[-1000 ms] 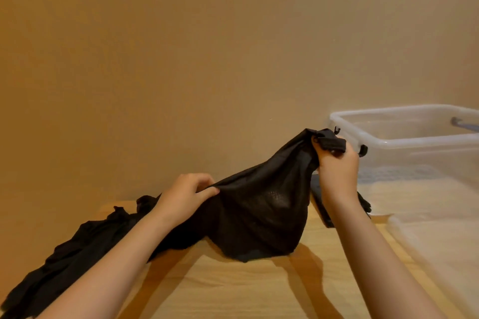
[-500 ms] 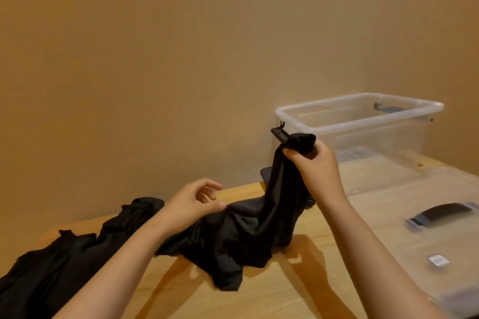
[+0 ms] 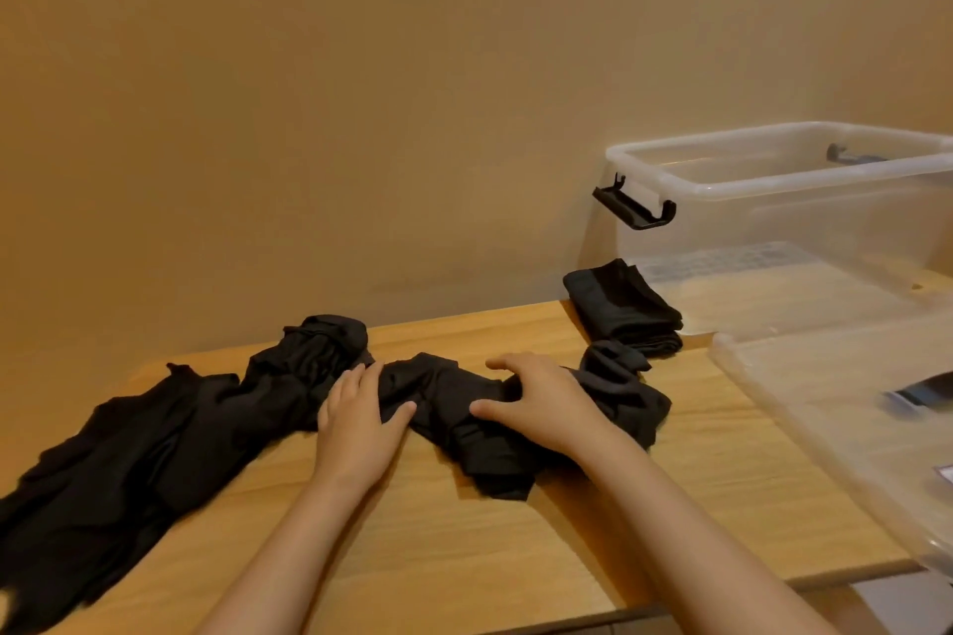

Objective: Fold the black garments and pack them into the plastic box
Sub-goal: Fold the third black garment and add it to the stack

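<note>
While both hands lie palm-down on it, the crumpled black fabric garment (image 3: 448, 407) sits bunched on the light wooden table (image 3: 593, 557), directly before the person and well apart from the clear plastic storage box (image 3: 773, 181) at the right rear. The left hand (image 3: 361, 420) presses flat with fingers straight. The right hand (image 3: 546, 407) presses with fingers spread. Neither hand pinches or grips the cloth.

Status: one folded black garment (image 3: 624, 309) rests on the table just beside the box, not in it. The box appears to hold no garments. A loose heap of black garments (image 3: 129, 454) extends to the left.

Hazards:
- The worked garment touches the heap. Drawing it flat is likely to drag neighbouring cloth along.
- Layers are bunched under the palms. Pressing without first spreading them would probably set creases and give an uneven fold.
- The heap reaches the table's left front margin. A tug could slide it off.
- The folded garment lies near the right hand. A sweep could undo it.

Markings: a small label shows on the translucent plastic lid (image 3: 825, 402) at far right. It is too small to read. No other writing is visible.
</note>
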The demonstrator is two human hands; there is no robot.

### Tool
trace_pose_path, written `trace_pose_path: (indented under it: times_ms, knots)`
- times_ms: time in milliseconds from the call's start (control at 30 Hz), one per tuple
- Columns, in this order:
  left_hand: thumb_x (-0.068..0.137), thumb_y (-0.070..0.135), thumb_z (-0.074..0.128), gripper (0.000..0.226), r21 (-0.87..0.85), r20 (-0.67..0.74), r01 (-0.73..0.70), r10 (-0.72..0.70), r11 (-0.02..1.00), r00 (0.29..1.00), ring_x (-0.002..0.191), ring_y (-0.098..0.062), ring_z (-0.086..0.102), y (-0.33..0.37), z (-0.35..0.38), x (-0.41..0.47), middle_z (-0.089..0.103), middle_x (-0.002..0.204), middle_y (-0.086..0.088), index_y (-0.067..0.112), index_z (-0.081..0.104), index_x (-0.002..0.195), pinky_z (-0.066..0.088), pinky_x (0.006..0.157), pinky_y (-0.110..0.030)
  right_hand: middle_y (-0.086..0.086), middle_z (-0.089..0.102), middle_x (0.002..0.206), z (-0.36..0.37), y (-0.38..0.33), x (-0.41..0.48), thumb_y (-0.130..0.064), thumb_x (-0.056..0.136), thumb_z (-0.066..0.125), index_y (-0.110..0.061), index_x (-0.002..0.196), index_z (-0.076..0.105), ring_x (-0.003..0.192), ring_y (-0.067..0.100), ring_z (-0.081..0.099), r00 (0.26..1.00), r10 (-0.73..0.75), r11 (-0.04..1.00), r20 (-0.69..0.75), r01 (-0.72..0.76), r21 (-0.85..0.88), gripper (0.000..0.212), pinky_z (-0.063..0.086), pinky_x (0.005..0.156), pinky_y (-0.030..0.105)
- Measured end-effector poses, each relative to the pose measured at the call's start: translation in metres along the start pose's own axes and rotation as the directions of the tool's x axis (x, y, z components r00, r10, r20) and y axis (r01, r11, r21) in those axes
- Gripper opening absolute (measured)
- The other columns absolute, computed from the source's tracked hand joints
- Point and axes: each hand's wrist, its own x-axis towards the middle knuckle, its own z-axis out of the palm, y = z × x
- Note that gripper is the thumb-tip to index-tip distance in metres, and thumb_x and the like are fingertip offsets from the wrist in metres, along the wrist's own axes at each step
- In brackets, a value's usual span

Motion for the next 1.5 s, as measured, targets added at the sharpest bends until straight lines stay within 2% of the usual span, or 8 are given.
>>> trace_pose_path:
  times_ms: [233, 367, 633, 800, 1067, 1233, 1367, 1500]
  knots:
    - [0.091, 0.032, 0.063, 0.026, 0.013, -0.062, 0.002, -0.001, 1.000, 0.998, 0.118, -0.014, 0.051, -0.013, 0.003, 0.034, 0.065, 0.117, 0.010, 0.027, 0.064, 0.117, 0.026, 0.102, -0.032, -0.006, 0.067, 0.108, 0.020, -0.015, 0.046, -0.062, 0.088, 0.052, -0.023, 0.110, 0.066, 0.103, 0.013, 0.060, 0.993, 0.099, 0.992, 0.058, -0.094, -0.087, 0.046, 0.045, 0.099, 0.038]
    - [0.090, 0.022, 0.067, 0.006, -0.330, 0.091, -0.073, 0.109, 0.941, 0.990, 0.088, -0.002, 0.060, 0.003, -0.017, 0.064, 0.068, 0.088, 0.011, 0.027, 0.068, 0.086, 0.044, 0.086, -0.031, -0.002, 0.062, 0.124, 0.023, -0.028, 0.088, -0.060, 0.086, 0.058, -0.019, 0.128, 0.058, 0.113, 0.016, 0.058, 0.986, 0.113, 0.994, 0.126, -0.110, -0.024, 0.059, 0.049, 0.094, 0.035]
    - [0.090, 0.026, 0.068, 0.008, -0.571, 0.227, -0.073, 0.242, 0.818, 0.943, 0.087, -0.021, 0.069, 0.038, -0.077, 0.114, 0.071, 0.091, -0.006, 0.020, 0.064, 0.094, 0.052, 0.080, -0.036, 0.013, 0.070, 0.089, -0.020, -0.046, 0.131, -0.023, 0.091, 0.064, -0.002, 0.095, 0.066, 0.087, 0.027, 0.069, 0.991, -0.113, 0.874, 0.068, 0.067, 0.481, 0.021, 0.052, 0.087, 0.047]
    - [0.089, 0.016, 0.067, 0.004, -0.643, 0.200, -0.118, 0.314, 0.756, 0.928, 0.086, -0.016, 0.069, 0.049, -0.098, 0.123, 0.073, 0.088, -0.002, 0.013, 0.069, 0.090, 0.054, 0.081, -0.027, 0.002, 0.073, 0.083, -0.058, -0.043, 0.131, -0.017, 0.094, 0.057, -0.006, 0.093, 0.066, 0.080, 0.016, 0.071, 0.990, -0.128, 0.754, -0.051, 0.131, 0.644, 0.014, 0.055, 0.071, 0.023]
    - [0.093, 0.035, 0.053, 0.027, -0.748, 0.109, -0.128, 0.311, 0.651, 0.944, 0.076, -0.012, 0.064, 0.057, -0.097, 0.116, 0.066, 0.079, -0.001, 0.009, 0.058, 0.088, 0.051, 0.077, -0.024, 0.017, 0.066, 0.119, -0.053, -0.036, 0.131, -0.023, 0.095, 0.052, -0.001, 0.123, 0.059, 0.110, 0.028, 0.064, 0.992, -0.104, 0.596, 0.066, 0.009, 0.803, 0.036, 0.045, 0.101, 0.045]
    - [0.084, 0.011, 0.067, 0.013, -0.885, 0.167, -0.019, 0.357, 0.464, 0.919, 0.080, -0.019, 0.070, 0.059, -0.099, 0.109, 0.072, 0.084, -0.005, 0.011, 0.056, 0.089, 0.055, 0.069, -0.024, 0.008, 0.062, 0.093, -0.051, -0.036, 0.132, -0.027, 0.075, 0.067, -0.008, 0.104, 0.054, 0.089, 0.019, 0.064, 0.981, -0.183, 0.396, -0.071, 0.139, 0.907, 0.037, 0.054, 0.075, 0.025]
    - [0.079, 0.009, 0.077, 0.031, -0.927, 0.209, 0.052, 0.396, 0.371, 0.894, 0.078, -0.023, 0.071, 0.053, -0.100, 0.111, 0.072, 0.091, -0.011, 0.014, 0.055, 0.101, 0.056, 0.066, -0.026, 0.013, 0.050, 0.094, -0.054, -0.034, 0.139, -0.031, 0.061, 0.085, -0.016, 0.091, 0.051, 0.092, 0.027, 0.052, 0.966, -0.090, 0.195, -0.244, 0.258, 0.946, 0.047, 0.046, 0.083, 0.037]
    - [0.072, 0.031, 0.074, 0.037, -0.959, 0.152, 0.039, 0.389, 0.282, 0.909, 0.080, -0.022, 0.065, 0.049, -0.095, 0.115, 0.070, 0.092, -0.008, 0.015, 0.061, 0.103, 0.052, 0.068, -0.025, 0.007, 0.067, 0.094, -0.058, -0.033, 0.134, -0.007, 0.068, 0.074, -0.018, 0.104, 0.057, 0.087, 0.020, 0.071, 0.960, 0.038, 0.355, -0.276, 0.245, 0.902, 0.041, 0.057, 0.071, 0.027]
